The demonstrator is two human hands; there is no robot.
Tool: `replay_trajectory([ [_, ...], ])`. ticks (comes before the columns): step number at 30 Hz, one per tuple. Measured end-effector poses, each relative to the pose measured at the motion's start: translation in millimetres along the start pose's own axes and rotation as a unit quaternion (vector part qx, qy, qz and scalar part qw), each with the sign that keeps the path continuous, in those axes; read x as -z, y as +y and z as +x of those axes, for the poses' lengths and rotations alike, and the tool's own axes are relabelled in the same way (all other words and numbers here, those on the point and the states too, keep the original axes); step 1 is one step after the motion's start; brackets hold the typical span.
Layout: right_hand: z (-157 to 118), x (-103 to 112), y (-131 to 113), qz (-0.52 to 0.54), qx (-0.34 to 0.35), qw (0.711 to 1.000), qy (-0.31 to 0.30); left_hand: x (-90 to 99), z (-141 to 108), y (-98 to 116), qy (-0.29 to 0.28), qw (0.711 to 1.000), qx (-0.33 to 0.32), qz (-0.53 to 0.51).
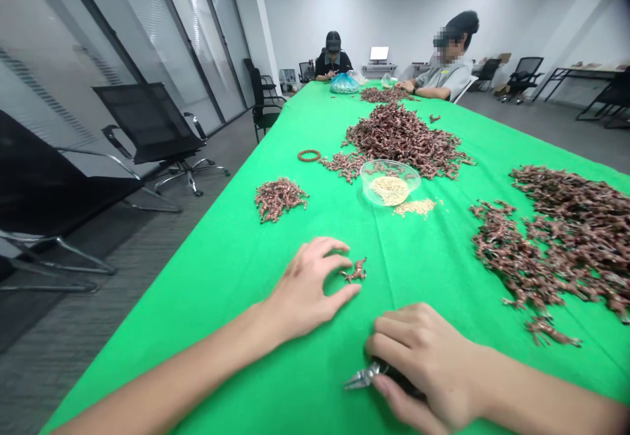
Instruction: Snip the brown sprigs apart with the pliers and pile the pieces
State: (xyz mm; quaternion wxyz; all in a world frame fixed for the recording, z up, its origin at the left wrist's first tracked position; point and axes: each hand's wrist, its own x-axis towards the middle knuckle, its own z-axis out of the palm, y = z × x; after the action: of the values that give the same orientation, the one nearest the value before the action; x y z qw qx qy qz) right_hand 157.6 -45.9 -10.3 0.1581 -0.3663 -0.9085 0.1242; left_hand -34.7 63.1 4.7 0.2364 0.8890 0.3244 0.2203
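Note:
My left hand (pixel 315 281) hovers over the green cloth with thumb and fingers apart around a small brown animal figurine (pixel 357 270). The figurine seems to lie on the cloth; whether a fingertip touches it I cannot tell. My right hand (pixel 423 359) is closed round dark-handled pliers (pixel 363 378), whose metal jaws point left, low over the cloth. Most of the handles are hidden in the palm. Beyond my hands stands a clear plastic bowl (pixel 390 183) of pale grains, with some grains (pixel 416 207) spilled beside it. A small heap of brown figurines (pixel 280 199) lies past my left hand.
Large piles of figurines lie at the far middle (pixel 398 136) and on the right (pixel 585 238). A brown ring (pixel 309 155) rests left of centre. Two people sit at the far end, near a blue bag (pixel 344 83). Office chairs (pixel 147 123) stand on the left.

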Motion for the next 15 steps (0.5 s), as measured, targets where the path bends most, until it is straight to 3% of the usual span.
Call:
replay_trajectory([
  [5, 0, 1, 1, 0.010, -0.007, 1.000, 0.022, -3.6, -7, 2, -0.024, 0.998, -0.018, -0.049],
  [9, -5, 6, 6, 0.008, -0.007, 0.993, 0.121, 5.3, -17, 11, -0.035, 0.984, 0.041, -0.169],
  [12, -10, 10, 12, 0.023, -0.033, 0.977, 0.211, 10.9, -22, 16, -0.067, 0.933, 0.145, -0.324],
  [15, -13, 11, 16, 0.072, -0.088, 0.960, 0.255, 12.9, -27, 19, -0.105, 0.868, 0.211, -0.437],
])
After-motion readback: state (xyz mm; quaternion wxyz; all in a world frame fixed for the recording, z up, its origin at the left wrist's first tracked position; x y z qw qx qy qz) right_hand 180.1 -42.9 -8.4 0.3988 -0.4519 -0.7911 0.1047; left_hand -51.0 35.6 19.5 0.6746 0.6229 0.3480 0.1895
